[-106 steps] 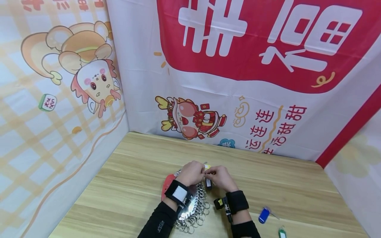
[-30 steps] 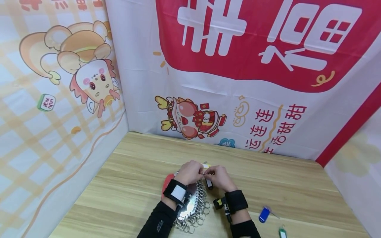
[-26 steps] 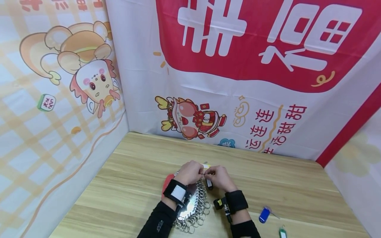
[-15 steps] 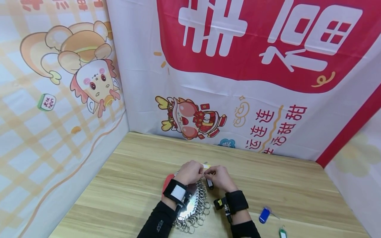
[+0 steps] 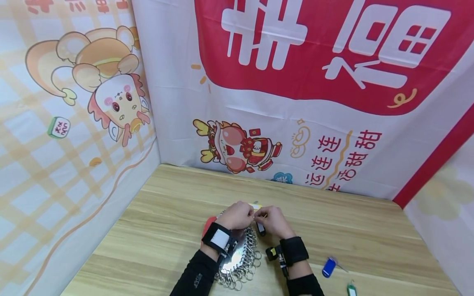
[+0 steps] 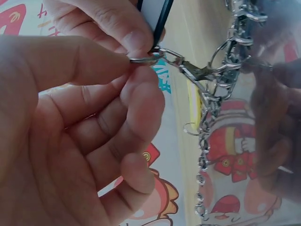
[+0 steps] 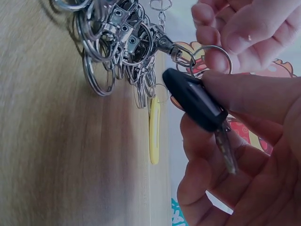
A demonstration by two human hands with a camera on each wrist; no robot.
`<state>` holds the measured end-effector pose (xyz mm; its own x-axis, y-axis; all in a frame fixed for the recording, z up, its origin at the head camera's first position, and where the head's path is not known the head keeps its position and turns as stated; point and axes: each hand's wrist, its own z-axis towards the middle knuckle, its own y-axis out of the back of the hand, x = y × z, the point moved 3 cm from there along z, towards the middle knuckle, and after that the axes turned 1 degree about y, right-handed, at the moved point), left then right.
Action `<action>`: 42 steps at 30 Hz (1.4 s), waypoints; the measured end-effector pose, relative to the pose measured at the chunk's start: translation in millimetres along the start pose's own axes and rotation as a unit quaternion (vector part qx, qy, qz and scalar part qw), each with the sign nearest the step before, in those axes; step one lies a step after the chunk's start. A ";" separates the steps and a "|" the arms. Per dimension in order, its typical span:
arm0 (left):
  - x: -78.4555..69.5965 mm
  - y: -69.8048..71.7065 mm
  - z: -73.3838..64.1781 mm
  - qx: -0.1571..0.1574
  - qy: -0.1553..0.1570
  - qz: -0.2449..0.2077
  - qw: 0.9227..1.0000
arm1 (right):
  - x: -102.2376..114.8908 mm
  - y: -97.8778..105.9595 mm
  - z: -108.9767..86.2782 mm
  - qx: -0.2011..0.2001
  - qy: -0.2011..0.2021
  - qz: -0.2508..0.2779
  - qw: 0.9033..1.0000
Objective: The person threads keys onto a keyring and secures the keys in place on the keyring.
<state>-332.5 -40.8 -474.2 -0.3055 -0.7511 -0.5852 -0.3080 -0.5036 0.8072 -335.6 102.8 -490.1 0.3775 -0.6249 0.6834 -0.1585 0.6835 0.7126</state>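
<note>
My left hand (image 5: 237, 214) pinches a metal split ring (image 6: 141, 60) between thumb and forefinger. That ring hangs from a swivel clasp (image 6: 195, 73), one of several along the edge of a shiny reflective plate (image 5: 235, 258). My right hand (image 5: 275, 221) holds a black key tag (image 7: 197, 101) with a white label, its thumb at the tag's top beside the split ring. A silver key (image 7: 226, 150) dangles from the tag over the right fingers. In the head view the two hands' fingertips meet above the plate's far right edge.
A yellow tag (image 7: 154, 132) lies on the wooden table (image 5: 155, 230) beyond the hands. Many loose rings (image 5: 238, 279) fringe the plate, and a red piece (image 5: 208, 225) shows at its left. To the right lie a blue key tag (image 5: 328, 268) and a green one (image 5: 351, 290).
Both hands stay at nearly the same spot with their pinch. The left hand and wrist have dropped slightly, and the black tag hangs a little more tilted than 3.5 seconds ago.
</note>
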 end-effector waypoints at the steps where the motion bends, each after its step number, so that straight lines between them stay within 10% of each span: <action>1: 0.7 -0.5 0.1 0.005 0.004 -0.005 1.000 | -0.1 0.2 0.1 0.000 -0.003 0.000 1.000; 42: -2.1 -0.9 -1.4 0.013 0.004 -0.011 1.000 | 0.3 2.9 -0.1 0.022 0.012 0.008 1.000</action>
<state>-330.3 -39.4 -473.5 -0.2923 -0.7432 -0.6019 -0.3373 -0.5088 0.7920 -335.9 104.6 -487.9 0.3970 -0.6041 0.6910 -0.2053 0.6753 0.7084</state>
